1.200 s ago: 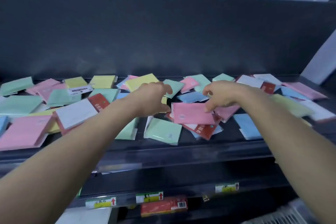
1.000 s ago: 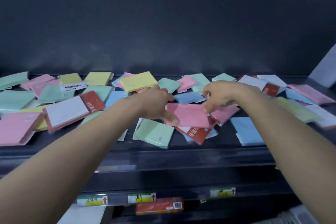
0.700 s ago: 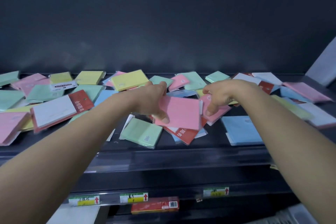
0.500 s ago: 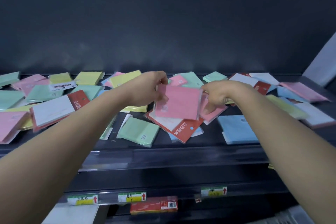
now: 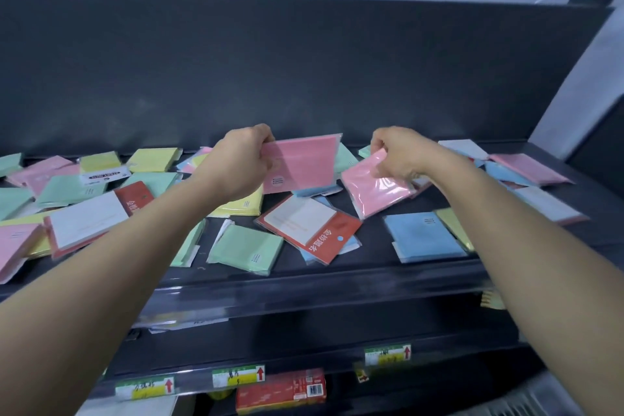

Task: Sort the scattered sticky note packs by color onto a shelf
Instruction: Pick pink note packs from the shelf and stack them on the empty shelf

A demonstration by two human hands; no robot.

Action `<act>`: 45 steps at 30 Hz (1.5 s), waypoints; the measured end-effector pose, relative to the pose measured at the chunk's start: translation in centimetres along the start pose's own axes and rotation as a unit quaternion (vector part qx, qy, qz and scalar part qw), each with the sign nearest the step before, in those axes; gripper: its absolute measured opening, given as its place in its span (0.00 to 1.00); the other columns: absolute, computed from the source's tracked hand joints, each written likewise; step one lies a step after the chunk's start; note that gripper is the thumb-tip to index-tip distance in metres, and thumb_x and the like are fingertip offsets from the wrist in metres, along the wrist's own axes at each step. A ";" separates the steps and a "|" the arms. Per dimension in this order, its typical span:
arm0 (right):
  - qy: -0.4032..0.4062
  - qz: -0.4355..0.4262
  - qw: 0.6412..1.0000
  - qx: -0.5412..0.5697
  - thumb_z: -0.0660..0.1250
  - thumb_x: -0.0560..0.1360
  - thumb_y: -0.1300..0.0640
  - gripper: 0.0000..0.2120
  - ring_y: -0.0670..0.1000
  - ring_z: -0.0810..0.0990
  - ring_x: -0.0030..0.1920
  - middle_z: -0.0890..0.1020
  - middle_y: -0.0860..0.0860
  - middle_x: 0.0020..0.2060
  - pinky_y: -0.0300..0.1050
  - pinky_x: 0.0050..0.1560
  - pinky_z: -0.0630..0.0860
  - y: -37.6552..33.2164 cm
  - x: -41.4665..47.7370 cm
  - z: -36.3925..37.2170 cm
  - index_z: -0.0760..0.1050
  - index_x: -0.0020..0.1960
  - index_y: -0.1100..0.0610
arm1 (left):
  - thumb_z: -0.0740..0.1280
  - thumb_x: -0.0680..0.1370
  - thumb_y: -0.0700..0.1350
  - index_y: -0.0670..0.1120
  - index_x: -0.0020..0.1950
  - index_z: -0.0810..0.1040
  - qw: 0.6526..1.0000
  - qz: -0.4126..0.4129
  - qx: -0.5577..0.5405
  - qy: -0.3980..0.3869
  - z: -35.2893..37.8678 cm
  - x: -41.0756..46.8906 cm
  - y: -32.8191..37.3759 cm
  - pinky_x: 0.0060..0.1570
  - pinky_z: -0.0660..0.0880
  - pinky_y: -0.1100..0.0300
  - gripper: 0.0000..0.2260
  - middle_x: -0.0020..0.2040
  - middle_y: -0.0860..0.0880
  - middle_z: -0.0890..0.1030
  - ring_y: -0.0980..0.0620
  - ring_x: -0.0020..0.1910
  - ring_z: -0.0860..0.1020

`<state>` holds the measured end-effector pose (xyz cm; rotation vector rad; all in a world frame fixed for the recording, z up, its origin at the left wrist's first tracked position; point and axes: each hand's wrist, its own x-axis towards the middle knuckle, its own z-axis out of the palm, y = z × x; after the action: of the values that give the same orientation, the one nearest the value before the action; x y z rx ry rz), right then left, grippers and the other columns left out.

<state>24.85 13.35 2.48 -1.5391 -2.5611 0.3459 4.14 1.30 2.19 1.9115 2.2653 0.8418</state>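
Sticky note packs [image 5: 155,159] crowd the shelf [image 5: 369,263]. Bare dark strips run along its front lip and, from the red-and-white pack [image 5: 305,224], at 2 o'clock toward the blue pack [image 5: 427,240]. At 9 o'clock a narrow channel parts it from the green pack [image 5: 246,252]. The back panel [image 5: 304,78] walls off 12 o'clock. Above the shelf, the left hand [image 5: 241,162] grips the upright pink pack [image 5: 304,162] and the right hand [image 5: 400,154] the glossy pink pack [image 5: 374,191], blocking the middle.

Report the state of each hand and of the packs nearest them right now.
left hand: grips the large pink pack
large pink pack: raised, held by its left edge
right hand: pinches the glossy pink pack
glossy pink pack: tilted, upper edge lifted
red-and-white pack: flat on shelf, untouched
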 end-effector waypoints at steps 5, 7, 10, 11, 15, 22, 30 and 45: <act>0.170 0.063 0.983 0.026 0.62 0.74 0.67 0.10 0.58 0.76 0.51 0.78 0.56 0.53 0.49 0.50 0.74 1.1 -2.1 -0.6 0.74 0.52 0.56 | 0.61 0.76 0.38 0.44 0.48 0.72 0.998 0.047 -0.030 -0.007 0.5 -0.4 1.7 0.35 0.65 0.57 0.03 0.44 0.45 0.77 0.42 0.41 0.73; 0.218 0.096 0.970 0.041 0.60 0.74 0.69 0.10 0.58 0.75 0.47 0.78 0.57 0.52 0.48 0.46 0.72 1.9 -4.4 -0.8 0.73 0.50 0.56 | 0.64 0.76 0.41 0.43 0.49 0.72 0.995 0.079 -0.054 -0.027 0.8 -0.8 3.0 0.35 0.65 0.57 0.04 0.42 0.46 0.76 0.44 0.39 0.74; 0.270 0.164 0.948 0.045 0.57 0.73 0.70 0.11 0.57 0.73 0.45 0.78 0.58 0.50 0.47 0.43 0.70 3.8 -9.5 -1.5 0.72 0.50 0.58 | 0.67 0.76 0.42 0.44 0.47 0.70 0.983 0.140 -0.099 -0.068 1.8 -1.3 5.8 0.32 0.63 0.57 0.06 0.36 0.51 0.73 0.48 0.35 0.72; 0.279 0.184 0.941 0.046 0.57 0.73 0.69 0.12 0.58 0.74 0.46 0.78 0.58 0.50 0.47 0.44 0.71 4.4 -11.3 -1.7 0.73 0.51 0.58 | 0.67 0.75 0.42 0.44 0.45 0.70 0.978 0.159 -0.109 -0.080 2.2 -1.5 6.8 0.32 0.63 0.57 0.06 0.35 0.51 0.72 0.48 0.35 0.71; 0.318 0.273 0.908 0.020 0.57 0.72 0.69 0.13 0.60 0.77 0.50 0.79 0.59 0.51 0.49 0.48 0.76 6.8 -19.5 -2.7 0.75 0.51 0.58 | 0.65 0.74 0.37 0.45 0.44 0.71 0.946 0.253 -0.150 -0.133 4.6 -3.6 11.6 0.32 0.60 0.56 0.04 0.35 0.49 0.73 0.46 0.37 0.70; 0.342 0.452 0.823 -0.039 0.57 0.72 0.69 0.15 0.62 0.77 0.51 0.80 0.60 0.52 0.55 0.50 0.77 9.6 -38.3 -3.8 0.75 0.55 0.60 | 0.66 0.74 0.38 0.43 0.44 0.73 0.848 0.419 -0.219 -0.237 8.9 -11.1 23.6 0.36 0.61 0.56 0.02 0.39 0.47 0.75 0.47 0.40 0.72; 0.392 0.620 0.677 -0.060 0.58 0.71 0.69 0.16 0.62 0.78 0.51 0.81 0.60 0.51 0.52 0.51 0.77 11.7 -58.6 -2.8 0.77 0.53 0.58 | 0.65 0.75 0.38 0.45 0.45 0.70 0.726 0.534 -0.257 -0.348 13.0 -24.7 37.2 0.32 0.61 0.60 0.05 0.39 0.49 0.73 0.49 0.40 0.70; 0.362 0.644 0.673 -0.027 0.58 0.74 0.66 0.13 0.62 0.78 0.52 0.80 0.60 0.51 0.52 0.51 0.77 25.1 -76.6 -3.9 0.77 0.53 0.58 | 0.63 0.75 0.36 0.40 0.46 0.73 0.734 0.500 -0.191 -0.418 23.4 -39.9 54.0 0.33 0.66 0.63 0.01 0.39 0.49 0.74 0.50 0.39 0.72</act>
<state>83.17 -42.41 -0.04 -2.5254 -0.5996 -0.2355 70.57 -22.79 -5.73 2.4572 0.4342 0.2552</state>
